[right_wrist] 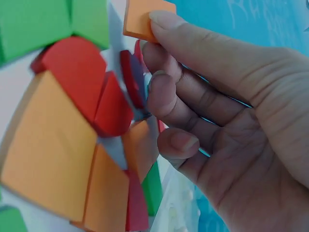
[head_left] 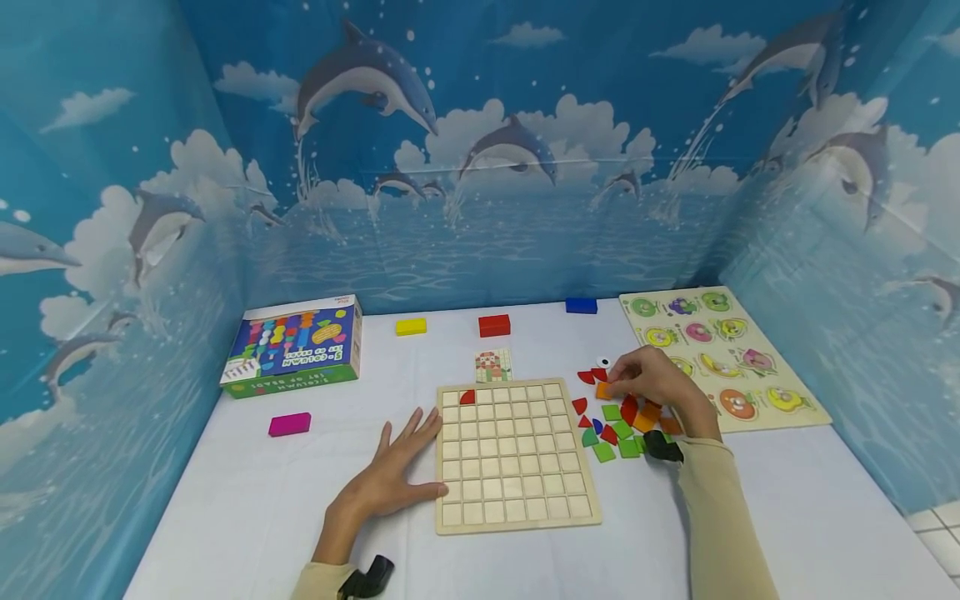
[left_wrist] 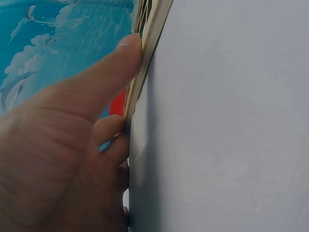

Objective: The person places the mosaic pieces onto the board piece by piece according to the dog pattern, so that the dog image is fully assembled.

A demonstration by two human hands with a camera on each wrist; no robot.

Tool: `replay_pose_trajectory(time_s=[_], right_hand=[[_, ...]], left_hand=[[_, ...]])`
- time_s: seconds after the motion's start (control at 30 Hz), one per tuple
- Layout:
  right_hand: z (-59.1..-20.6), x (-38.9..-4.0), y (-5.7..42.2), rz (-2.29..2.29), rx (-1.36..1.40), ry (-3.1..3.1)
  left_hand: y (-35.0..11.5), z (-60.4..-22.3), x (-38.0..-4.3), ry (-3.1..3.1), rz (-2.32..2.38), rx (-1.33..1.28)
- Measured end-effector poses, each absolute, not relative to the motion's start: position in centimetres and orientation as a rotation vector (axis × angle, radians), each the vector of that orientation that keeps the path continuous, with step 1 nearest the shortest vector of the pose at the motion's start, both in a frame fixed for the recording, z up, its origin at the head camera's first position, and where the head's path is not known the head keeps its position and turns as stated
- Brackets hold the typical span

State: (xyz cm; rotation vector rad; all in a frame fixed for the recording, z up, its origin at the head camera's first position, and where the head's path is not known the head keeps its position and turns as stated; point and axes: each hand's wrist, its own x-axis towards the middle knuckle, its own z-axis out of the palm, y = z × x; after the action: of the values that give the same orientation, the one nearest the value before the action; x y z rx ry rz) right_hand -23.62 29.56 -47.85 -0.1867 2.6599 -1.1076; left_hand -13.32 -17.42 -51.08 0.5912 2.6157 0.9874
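- Beige sleeves (head_left: pixel 727 517) lie nearest, over the white table (head_left: pixel 210 533).
- Left hand (head_left: pixel 393 475) has its fingers spread apart; thumb and fingertips touch the left edge of the wooden grid board (head_left: pixel 517 528), probably so that it does not slide.
- Right hand (head_left: pixel 656 385) pinches an orange square (right_wrist: pixel 137 21) with the thumb near one corner, which seems to keep most of its face free. It is beyond the board's right edge.
- Loose pieces (head_left: pixel 628 448) crowd beside that same edge, some overlapping; the right hand hides part of them.
- One red quarter piece (head_left: pixel 467 398) lies near the board's far left corner.
- Past the board's far edge is a picture card (head_left: pixel 492 365), perhaps placed there for easy looking.
- At the table's far left corner stands a box (head_left: pixel 300 346); toward the far right corner lies a fruit board (head_left: pixel 768 417), close behind the right hand.
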Motion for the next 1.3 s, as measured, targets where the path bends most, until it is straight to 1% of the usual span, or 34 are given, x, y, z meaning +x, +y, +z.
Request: replay_pose_trajectory(time_s=[0.27, 0.5, 0.97, 1.3], right_hand=[[-47.1, -23.6, 28.5, -1.139, -0.265, 2.68], [-47.1, -23.9, 26.2, -1.171, -0.368, 2.717], [-48.0, -24.2, 18.1, -1.333, -0.634, 2.724], [-48.0, -25.2, 14.1, -1.394, -0.694, 2.648]], left_hand=[[-17.4, -50.9, -13.3, 2.618, 0.989, 0.589], [-17.6, -50.9, -13.2, 2.62, 0.998, 0.586], [-17.6, -50.8, -13.3, 2.622, 0.998, 0.587], [-17.5, -51.2, -13.4, 2.614, 0.998, 0.583]])
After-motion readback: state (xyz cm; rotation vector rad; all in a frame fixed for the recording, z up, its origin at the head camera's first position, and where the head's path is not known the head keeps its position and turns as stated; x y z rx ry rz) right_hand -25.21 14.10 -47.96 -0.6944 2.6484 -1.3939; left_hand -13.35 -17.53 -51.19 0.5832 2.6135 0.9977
